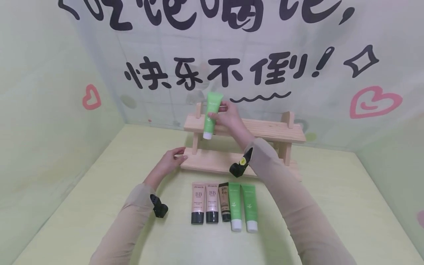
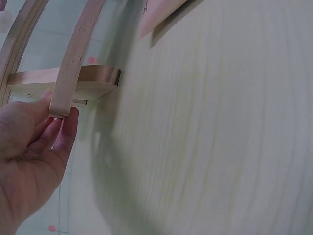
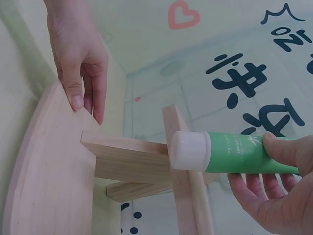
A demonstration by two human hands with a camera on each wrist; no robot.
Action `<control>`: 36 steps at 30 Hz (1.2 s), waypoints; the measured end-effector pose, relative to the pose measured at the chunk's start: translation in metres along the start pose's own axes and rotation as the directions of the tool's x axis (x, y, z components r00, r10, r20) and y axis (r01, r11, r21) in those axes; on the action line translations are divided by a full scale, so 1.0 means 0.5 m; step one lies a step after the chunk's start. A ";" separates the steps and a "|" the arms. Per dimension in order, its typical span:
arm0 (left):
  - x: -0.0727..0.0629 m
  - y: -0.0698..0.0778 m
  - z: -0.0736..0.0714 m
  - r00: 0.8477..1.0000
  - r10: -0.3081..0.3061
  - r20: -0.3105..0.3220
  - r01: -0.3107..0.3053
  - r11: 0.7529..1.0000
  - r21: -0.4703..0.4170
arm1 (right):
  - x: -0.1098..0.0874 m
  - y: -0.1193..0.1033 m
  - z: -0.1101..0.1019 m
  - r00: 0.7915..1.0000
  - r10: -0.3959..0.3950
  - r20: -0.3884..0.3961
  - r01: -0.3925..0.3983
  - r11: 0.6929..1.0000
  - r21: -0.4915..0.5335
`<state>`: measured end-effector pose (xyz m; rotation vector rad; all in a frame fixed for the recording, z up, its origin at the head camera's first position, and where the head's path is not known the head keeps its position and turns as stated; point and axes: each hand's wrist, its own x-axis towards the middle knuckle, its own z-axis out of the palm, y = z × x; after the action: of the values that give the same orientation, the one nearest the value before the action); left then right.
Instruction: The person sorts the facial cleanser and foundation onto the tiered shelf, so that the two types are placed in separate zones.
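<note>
A green tube with a white cap [image 1: 213,110] is held upright, cap down, by my right hand [image 1: 228,114] at the left end of the upper shelf. In the right wrist view the thumb lies on one side of the tube [image 3: 234,152] and the fingers on the other. My left hand [image 1: 170,161] pinches the left end of the lower shelf [image 1: 212,162] of a two-tier wooden rack. The left wrist view shows thumb and fingers on both faces of that board's end [image 2: 63,98].
In front of the rack, a row of tubes lies on the table [image 1: 99,195]: two pink BB tubes [image 1: 198,200] with black caps, a brown-and-black tube [image 1: 225,202] and two green tubes [image 1: 235,206]. A printed cloth wall [image 1: 159,103] stands close behind the rack.
</note>
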<state>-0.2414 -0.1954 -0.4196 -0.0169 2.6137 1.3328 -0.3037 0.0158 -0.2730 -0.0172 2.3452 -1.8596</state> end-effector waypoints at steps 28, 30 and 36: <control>0.004 -0.002 -0.001 1.000 0.014 -0.010 -0.014 1.000 0.002 | 0.052 -0.017 -0.001 0.987 -0.148 -0.068 0.142 0.986 -0.085; 0.004 -0.003 -0.001 1.000 0.006 -0.009 -0.006 1.000 0.002 | 0.053 -0.015 0.001 0.985 -0.156 -0.071 0.149 0.984 -0.102; 0.002 0.001 -0.001 1.000 0.007 -0.014 -0.007 1.000 0.003 | 0.063 -0.008 0.009 0.976 -0.208 -0.061 0.198 0.970 -0.141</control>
<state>-0.2423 -0.1953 -0.4194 -0.0166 2.6294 1.3364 -0.3348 0.0073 -0.2733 -0.2145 2.6052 -1.8127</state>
